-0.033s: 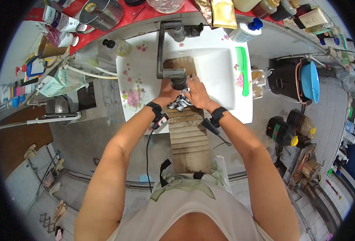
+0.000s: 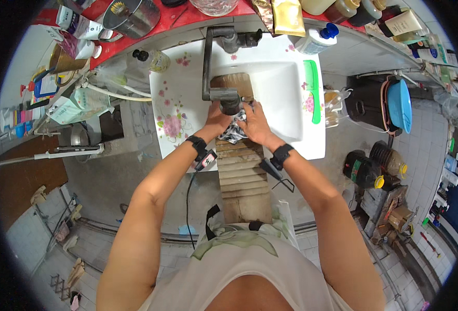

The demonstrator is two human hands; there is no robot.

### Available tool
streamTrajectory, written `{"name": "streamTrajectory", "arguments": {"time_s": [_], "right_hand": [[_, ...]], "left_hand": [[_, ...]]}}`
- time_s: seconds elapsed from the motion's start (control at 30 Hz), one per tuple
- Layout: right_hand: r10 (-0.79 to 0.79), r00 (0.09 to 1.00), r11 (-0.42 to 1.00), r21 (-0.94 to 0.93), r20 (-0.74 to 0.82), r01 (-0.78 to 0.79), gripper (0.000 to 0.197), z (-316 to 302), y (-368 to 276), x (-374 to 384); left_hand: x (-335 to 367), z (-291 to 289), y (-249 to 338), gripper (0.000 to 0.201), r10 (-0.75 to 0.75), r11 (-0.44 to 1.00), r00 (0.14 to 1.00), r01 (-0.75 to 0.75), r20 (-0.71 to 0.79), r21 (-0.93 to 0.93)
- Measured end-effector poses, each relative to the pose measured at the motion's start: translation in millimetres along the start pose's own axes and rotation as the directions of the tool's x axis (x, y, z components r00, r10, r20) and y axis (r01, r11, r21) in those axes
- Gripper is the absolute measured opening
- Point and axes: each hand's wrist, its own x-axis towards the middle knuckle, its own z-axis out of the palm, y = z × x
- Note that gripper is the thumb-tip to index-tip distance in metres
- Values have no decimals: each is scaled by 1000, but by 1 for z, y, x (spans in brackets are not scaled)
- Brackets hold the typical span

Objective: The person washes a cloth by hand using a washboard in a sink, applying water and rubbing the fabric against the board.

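1. We hold a small patterned cloth [image 2: 235, 129] bunched between our 2 hands, on the upper part of a ribbed wooden washboard [image 2: 242, 171], just below the dark faucet [image 2: 228, 98].
2. Our left hand [image 2: 217, 120] has its fingers curled shut around the cloth's left side; our right hand [image 2: 254, 124] closes over its right side, fingers bent down onto it.
3. The cloth is crumpled into a lump, so we cannot tell any clear long axis or which way it points.
4. The washboard's long axis runs from our body up into the white floral sink [image 2: 179, 111], its far end lying in the basin.
5. We judge the washing to be mid-way: the cloth is gathered on the ribs and looks wet, but we see no water running and no suds.
6. A green comb [image 2: 312, 90] lies on the sink's right rim, and a blue-capped bottle [image 2: 317, 39] stands behind it.
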Motion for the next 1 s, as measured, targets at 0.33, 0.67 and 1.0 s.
{"name": "streamTrajectory", "arguments": {"time_s": [0.33,0.67,1.0], "right_hand": [[259,961,935,272,-94,-226,63,-30,-51,-47],[-131,991,989,65,10,130,53,-24,-15,-22],[-104,974,961,233,-202,151,69,17,3,-26]], "left_hand": [[-83,-46,52,84,-159,956,985,169,59,-240],[-54,-28,27,71,-134,976,990,125,-39,-180],[-39,21,54,69,-278,955,960,280,34,-95]]}}
